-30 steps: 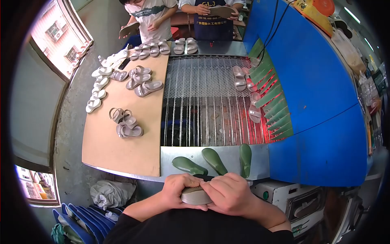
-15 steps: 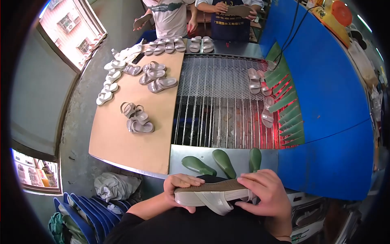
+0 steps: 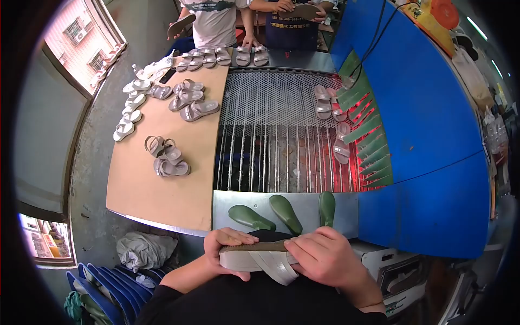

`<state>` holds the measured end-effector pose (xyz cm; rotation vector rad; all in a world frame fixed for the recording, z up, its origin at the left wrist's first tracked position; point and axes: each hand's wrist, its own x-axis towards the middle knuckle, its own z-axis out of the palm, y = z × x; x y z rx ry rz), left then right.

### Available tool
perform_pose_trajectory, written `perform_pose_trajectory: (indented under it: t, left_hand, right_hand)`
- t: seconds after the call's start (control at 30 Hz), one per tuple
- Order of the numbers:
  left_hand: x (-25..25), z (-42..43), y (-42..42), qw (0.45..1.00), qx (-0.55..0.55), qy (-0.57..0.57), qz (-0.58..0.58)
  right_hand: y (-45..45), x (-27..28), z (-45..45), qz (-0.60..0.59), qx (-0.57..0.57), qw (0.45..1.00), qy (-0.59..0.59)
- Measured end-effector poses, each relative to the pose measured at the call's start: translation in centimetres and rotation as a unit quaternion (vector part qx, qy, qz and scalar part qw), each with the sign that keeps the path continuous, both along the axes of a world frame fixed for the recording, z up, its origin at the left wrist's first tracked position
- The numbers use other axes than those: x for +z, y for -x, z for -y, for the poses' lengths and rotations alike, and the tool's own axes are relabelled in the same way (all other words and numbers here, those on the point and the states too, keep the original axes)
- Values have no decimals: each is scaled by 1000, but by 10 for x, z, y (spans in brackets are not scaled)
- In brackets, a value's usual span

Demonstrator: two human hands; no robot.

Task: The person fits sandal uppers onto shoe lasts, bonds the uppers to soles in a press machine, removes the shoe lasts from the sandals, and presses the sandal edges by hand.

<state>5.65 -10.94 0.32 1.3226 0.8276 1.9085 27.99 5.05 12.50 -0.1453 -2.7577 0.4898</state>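
A sandal (image 3: pixel 246 261) is held upside down in front of my body, brown sole facing up, pale side wall towards me and shiny silver strap hanging below. My left hand (image 3: pixel 225 250) grips its left end, fingers on the sole and thumb beneath. My right hand (image 3: pixel 327 259) is closed round the other end, with fingertips pressed on the sole's edge; that end of the sandal is hidden behind it. Just beyond lie three green shoe lasts, the left one (image 3: pixel 250 217), the middle one (image 3: pixel 285 214) and the right one (image 3: pixel 326 209), on a metal ledge (image 3: pixel 227 201).
A conveyor (image 3: pixel 265 97) of mesh and rods carries sandals (image 3: pixel 341 143) beside green flaps (image 3: pixel 368 132) lit red. On the left, a tan board (image 3: pixel 157 203) bears several sandals (image 3: pixel 172 167). A blue panel (image 3: pixel 433 124) stands at right. Two co-workers (image 3: pixel 214 27) stand opposite, handling footwear.
My right hand has slid left along the sandal and wraps its end more closely. A co-worker's hand has come down to the sandals at the back. The whole view has shifted slightly.
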Motion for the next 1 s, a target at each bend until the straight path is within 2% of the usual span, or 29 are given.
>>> perform_pose_trajectory:
  t: [0.17,0.2,0.27,0.37,0.47,0.67,0.87,1.0]
  left_hand:
    - [-5,8,7,998,14,49,-42]
    - [-5,10,13,993,0,52,-102]
    - [1,4,12,995,5,16,-99]
    - [14,-8,6,990,45,-57,-119]
    - [24,-12,3,987,66,-84,-116]
    - [26,-17,4,987,67,-93,-115]
    - [25,-16,3,989,63,-78,-106]
    - [27,-18,8,988,40,-65,-135]
  right_hand:
    - [0,-15,10,9,36,997,-75]
    - [0,-14,9,30,31,998,-39]
    - [1,-6,6,76,17,996,31]
    - [14,34,0,86,-25,992,92]
    - [15,50,-9,130,39,978,161]
    - [37,50,5,-1,81,985,155]
    - [42,26,17,15,80,992,101]
    - [43,22,22,5,83,996,23]
